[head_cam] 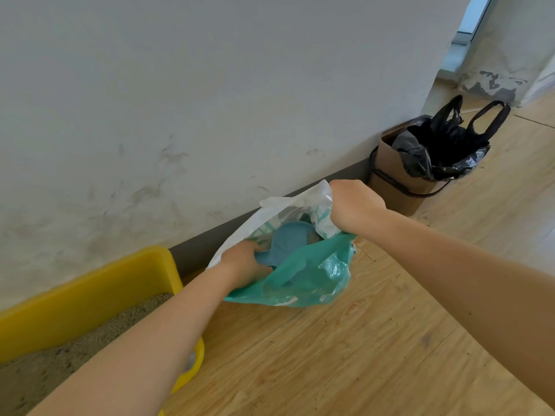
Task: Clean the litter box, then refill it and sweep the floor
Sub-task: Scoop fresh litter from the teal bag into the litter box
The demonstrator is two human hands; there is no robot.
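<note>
A yellow litter box [90, 291] filled with sandy litter sits against the wall at the lower left. To its right a green and white plastic bag [309, 273] stands open on the wooden floor. My left hand [244, 264] grips the handle of a blue scoop [289, 238], whose head is inside the bag's mouth. My right hand [353, 205] clutches the bag's far rim and holds it up.
A brown waste bin [393, 172] lined with a black bag [444, 145] stands by the wall at the right. The white wall runs along the back with a grey skirting board [216, 238]. Wooden floor [345, 355] spreads in front.
</note>
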